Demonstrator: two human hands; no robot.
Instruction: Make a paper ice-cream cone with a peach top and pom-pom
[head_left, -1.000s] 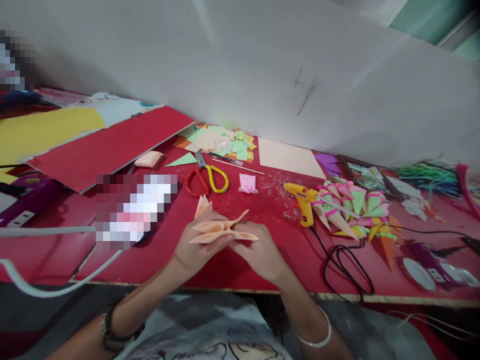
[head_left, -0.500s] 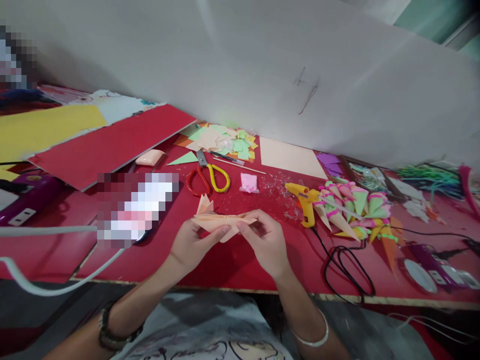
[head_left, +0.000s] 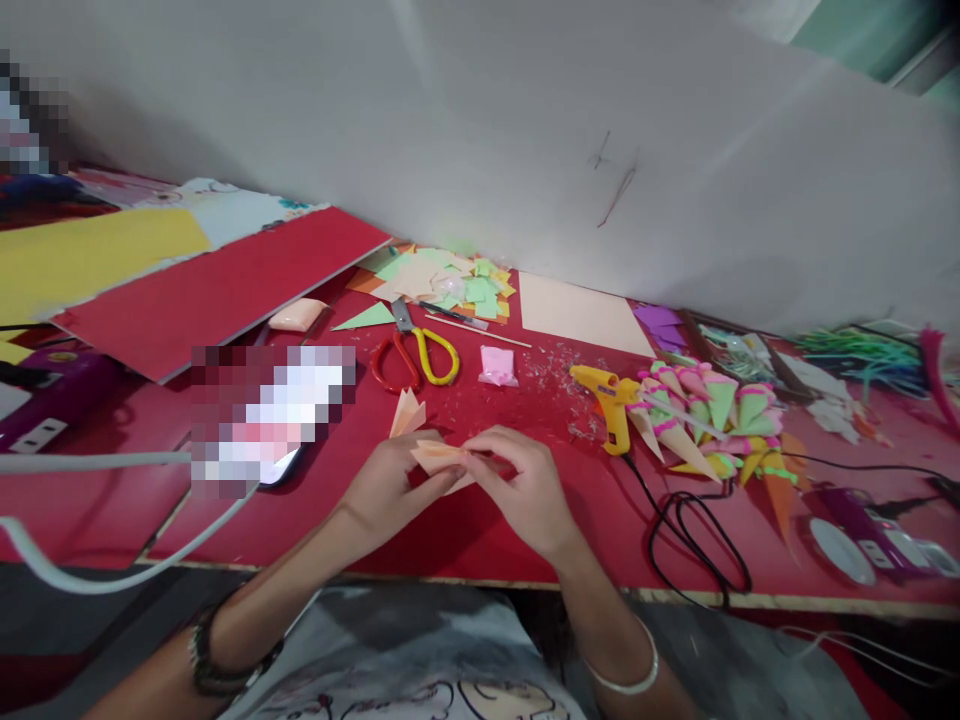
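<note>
Between my hands is a peach piece of folded paper [head_left: 436, 457], its pleats pinched together at the middle. My left hand [head_left: 390, 490] grips its left side, with the thumb along the lower edge. My right hand [head_left: 517, 480] is closed on its right side, fingertips pressed near the centre. Another peach folded paper [head_left: 407, 413] shows just behind my left hand; its lower end is hidden. Beyond them on the red table [head_left: 465, 550] lie scissors [head_left: 416, 360] with one red and one yellow handle, and a small pink packet [head_left: 497, 366].
To the right lie a yellow glue gun [head_left: 613, 405] with a looped black cord and a heap of paper cones [head_left: 705, 410]. Paper scraps [head_left: 450, 280] and a peach sheet [head_left: 577, 312] lie along the wall. At left are a blurred phone [head_left: 289, 410], white cable and red board [head_left: 225, 290].
The folded paper has turned from a wide, side-on strip to a narrower, fanned shape pinched at its middle. My right hand has shifted slightly left, closer to my left hand.
</note>
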